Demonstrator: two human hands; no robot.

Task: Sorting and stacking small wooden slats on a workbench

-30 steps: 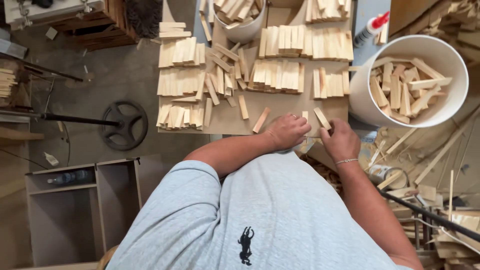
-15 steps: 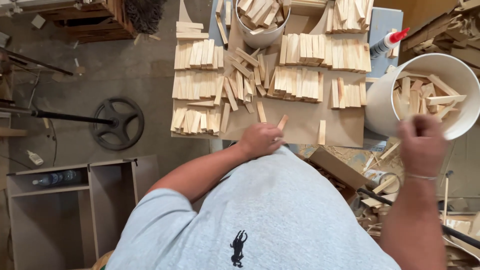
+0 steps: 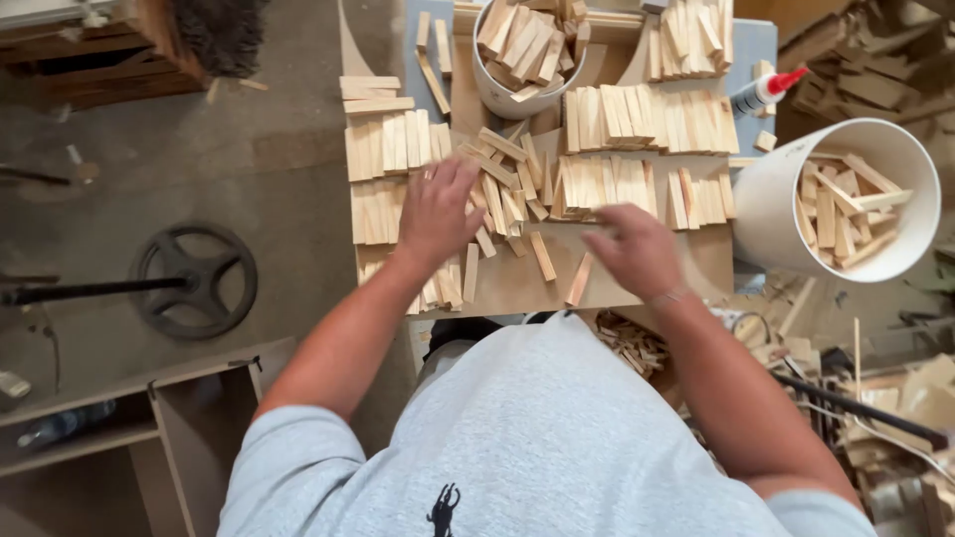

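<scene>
Grey concrete floor (image 3: 259, 159), dusty, scraps scattered; black spoked wheel (image 3: 194, 280) lying on it, dark bar (image 3: 60, 293) running left from it; open-front board cabinet (image 3: 129, 428) lower left, bottle on its shelf; dark wooden crate (image 3: 90, 60) top left; heap of wood offcuts (image 3: 895, 398) along the right; even, soft light.

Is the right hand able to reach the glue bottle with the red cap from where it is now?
Probably yes. The right hand hovers over the board, and the glue bottle lies beyond it by the white bucket. Only low rows of wood pieces lie between, nothing tall.
</scene>
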